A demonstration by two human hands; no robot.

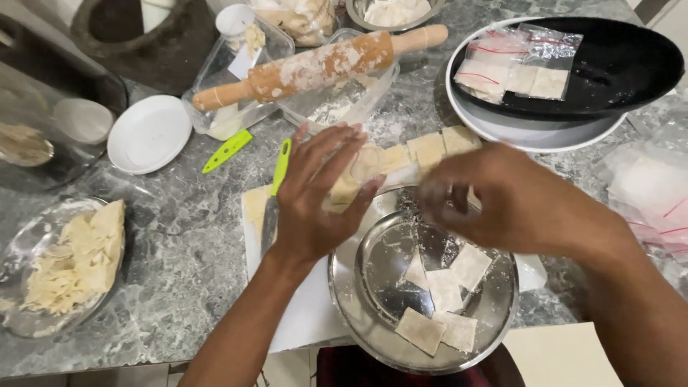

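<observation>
The left hand (315, 193) has its fingers spread, the fingertips resting on a dough square (345, 188). The right hand (505, 197) is blurred; its finger state cannot be told. Below its fingers, the steel plate (358, 301) holds more dough squares (444, 290).

Grey marble table (179, 236), w/ white cutting board (308, 315) at front, steel plate (358, 294) on it, glass dish of dough scraps (68, 265) at left, white lid (149, 134), green knife sheath (227, 150), plastic containers (236, 72) at back, white plate (530, 132) at right
</observation>
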